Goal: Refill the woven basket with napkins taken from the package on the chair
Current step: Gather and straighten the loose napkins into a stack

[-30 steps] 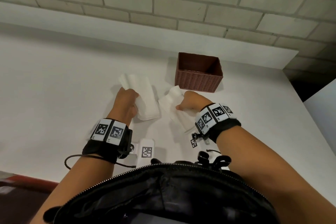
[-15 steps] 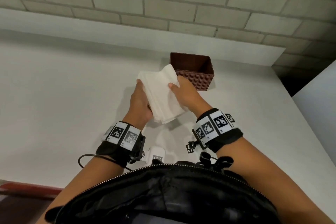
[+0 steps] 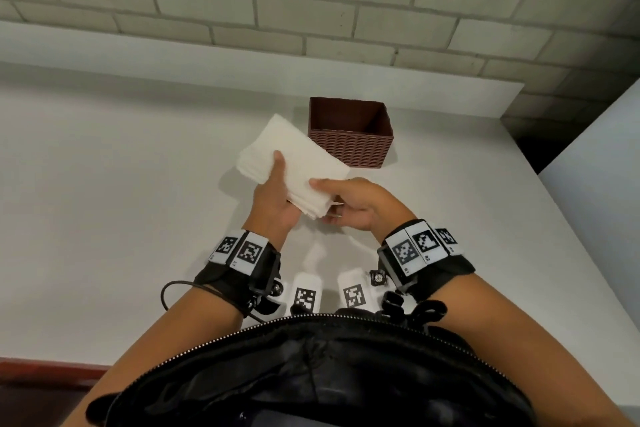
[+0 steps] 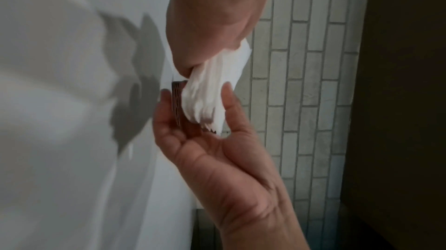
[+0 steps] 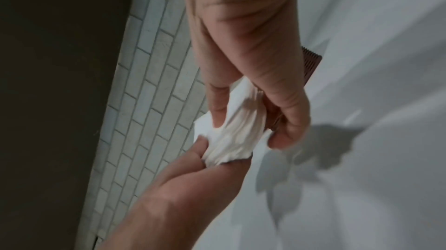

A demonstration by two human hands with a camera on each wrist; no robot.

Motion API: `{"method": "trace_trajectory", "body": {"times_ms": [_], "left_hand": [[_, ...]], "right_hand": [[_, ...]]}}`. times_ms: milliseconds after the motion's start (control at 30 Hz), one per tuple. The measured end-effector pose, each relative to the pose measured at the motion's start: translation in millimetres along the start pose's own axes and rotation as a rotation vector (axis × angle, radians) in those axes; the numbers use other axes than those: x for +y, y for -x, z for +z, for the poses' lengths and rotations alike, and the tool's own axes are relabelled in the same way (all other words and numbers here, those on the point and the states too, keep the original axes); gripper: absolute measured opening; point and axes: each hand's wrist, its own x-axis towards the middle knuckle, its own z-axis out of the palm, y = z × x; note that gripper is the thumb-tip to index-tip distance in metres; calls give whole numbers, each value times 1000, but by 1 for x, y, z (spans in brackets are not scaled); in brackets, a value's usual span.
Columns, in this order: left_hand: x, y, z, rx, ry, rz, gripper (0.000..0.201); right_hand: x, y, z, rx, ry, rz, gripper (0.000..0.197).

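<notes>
A stack of white napkins [image 3: 294,156] hangs above the white table [image 3: 104,201], just left of and in front of the brown woven basket [image 3: 349,139]. The basket's inside looks empty. My left hand [image 3: 275,191] holds the stack's near left side, thumb on top and fingers beneath. My right hand [image 3: 346,201] pinches its near right corner. In the left wrist view my left hand [image 4: 195,97] cups the fanned napkin edges [image 4: 212,92], with a strip of the basket [image 4: 177,101] behind. The right wrist view shows my right hand [image 5: 246,130] pinching the napkins [image 5: 231,135]. The package and chair are out of view.
A brick wall [image 3: 311,3] and a white ledge [image 3: 242,73] run behind the basket. Two small white marker tags [image 3: 304,295] lie near the table's front edge. A black bag [image 3: 311,374] hangs at my chest. A white panel [image 3: 595,184] stands at the right beyond a dark gap.
A second ago each hand held its own bunch of napkins on the table. They were brought together into one stack, lifted, and the stack now sits closer to the basket.
</notes>
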Motion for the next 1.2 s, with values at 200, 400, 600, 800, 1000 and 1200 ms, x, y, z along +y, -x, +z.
{"method": "trace_trajectory", "body": {"times_ms": [200, 400, 600, 800, 1000, 1200], "left_hand": [[22, -8, -14, -57, -151, 140, 58], [10, 5, -7, -268, -734, 277, 49], [-6, -7, -17, -162, -794, 286, 67], [-14, -5, -15, -228, -880, 236, 78], [-11, -6, -21, -123, -829, 278, 74], [-18, -10, -21, -178, -913, 308, 71]], "right_hand": [[2, -2, -37, 105, -76, -165, 54], [16, 1, -42, 160, 132, -367, 48], [27, 1, -53, 202, 153, -373, 43], [37, -7, -48, 184, 130, -375, 53], [35, -7, -60, 199, 37, -350, 52], [37, -8, -48, 165, 69, -368, 57]]}}
